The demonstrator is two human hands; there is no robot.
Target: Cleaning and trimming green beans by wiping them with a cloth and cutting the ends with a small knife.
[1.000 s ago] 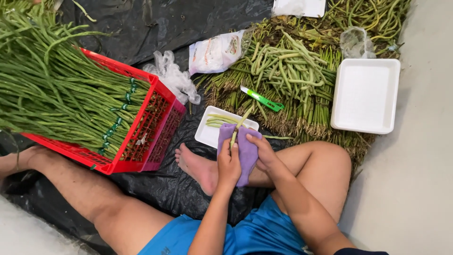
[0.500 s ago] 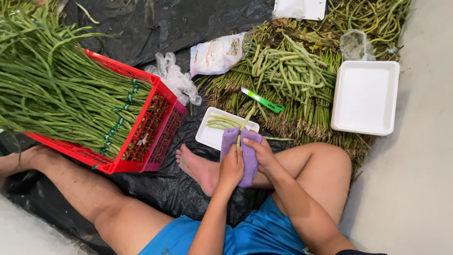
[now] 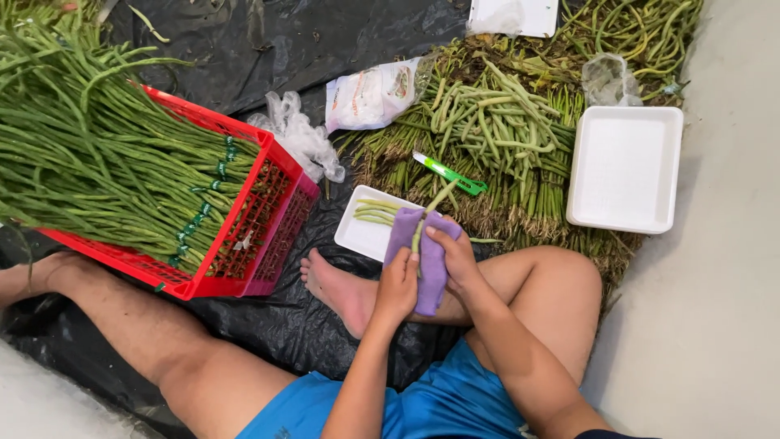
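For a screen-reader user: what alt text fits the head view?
Both hands, left hand and right hand, wrap a purple cloth around a green stalk above a white tray, beside a red crate of stalks.

Left hand [image 3: 398,284] and right hand [image 3: 455,258] closed together around a purple cloth [image 3: 429,264], a long green bean [image 3: 428,213] poking out above the fingers. Just beyond the hands, a small white tray [image 3: 364,236] with a few beans. Farther left, a red crate [image 3: 252,236] piled with beans. Up and right, an empty white tray [image 3: 624,169]; between, a green knife [image 3: 448,172].
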